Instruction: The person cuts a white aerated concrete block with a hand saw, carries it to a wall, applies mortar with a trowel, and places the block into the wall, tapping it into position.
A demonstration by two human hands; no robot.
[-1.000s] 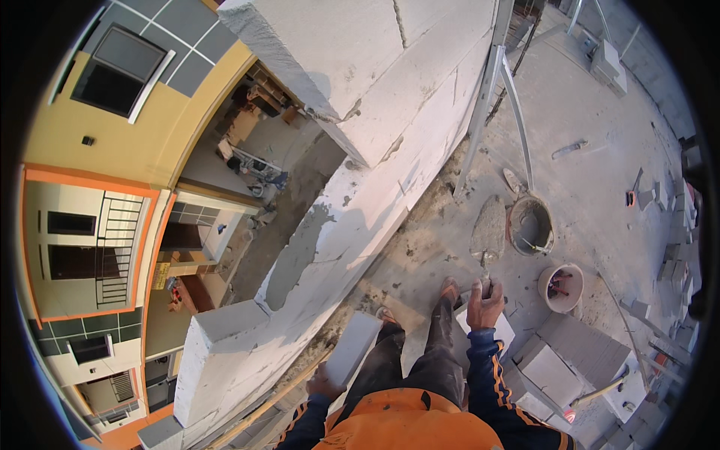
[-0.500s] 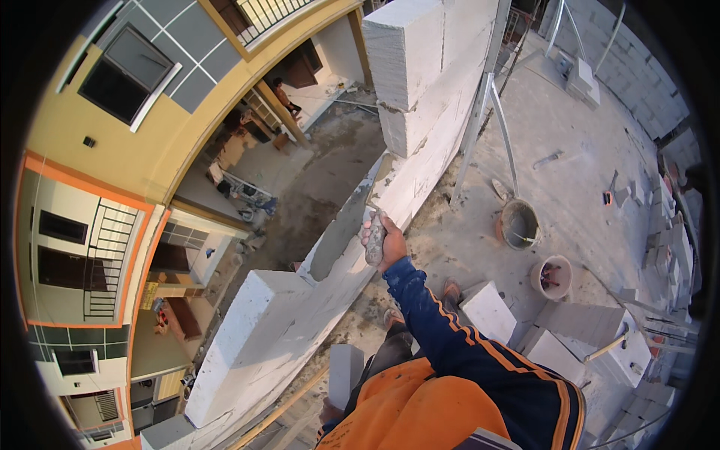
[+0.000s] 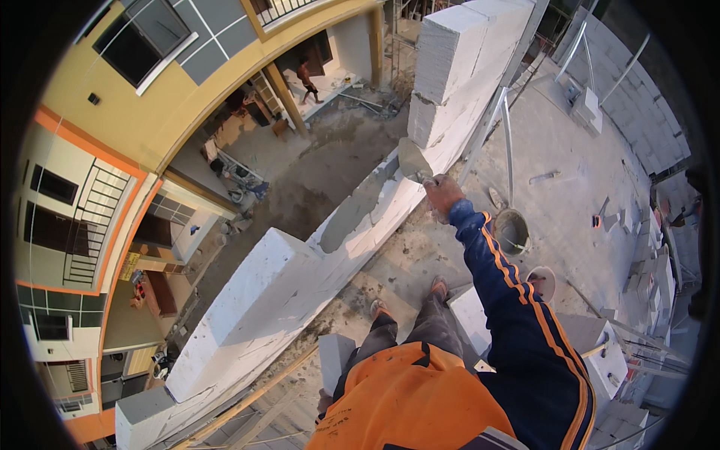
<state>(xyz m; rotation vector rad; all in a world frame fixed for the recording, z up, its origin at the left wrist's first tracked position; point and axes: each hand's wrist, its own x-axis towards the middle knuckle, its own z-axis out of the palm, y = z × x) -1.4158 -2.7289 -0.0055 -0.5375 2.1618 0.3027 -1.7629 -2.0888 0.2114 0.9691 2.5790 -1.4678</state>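
Note:
My right hand (image 3: 442,193) grips a trowel, its blade (image 3: 412,156) on the top of the low middle stretch of the white block wall (image 3: 255,315), beside the taller section (image 3: 450,75). Patches of grey mortar (image 3: 349,210) show on this stretch. At the lower edge my left hand (image 3: 325,399) holds an upright grey block (image 3: 335,360), with its fingers mostly hidden behind my orange shirt.
Mortar bucket (image 3: 512,231), pale bucket (image 3: 541,283) and stacked blocks (image 3: 604,352) are to my right. Metal props (image 3: 508,165) stand by the wall. Beyond it is a drop to a lower yard (image 3: 300,180), a person (image 3: 306,79) and a yellow building (image 3: 112,127).
My right hand with the trowel has risen from near my feet to the wall top, moving forward and rightward along it. The person below is now more fully in view.

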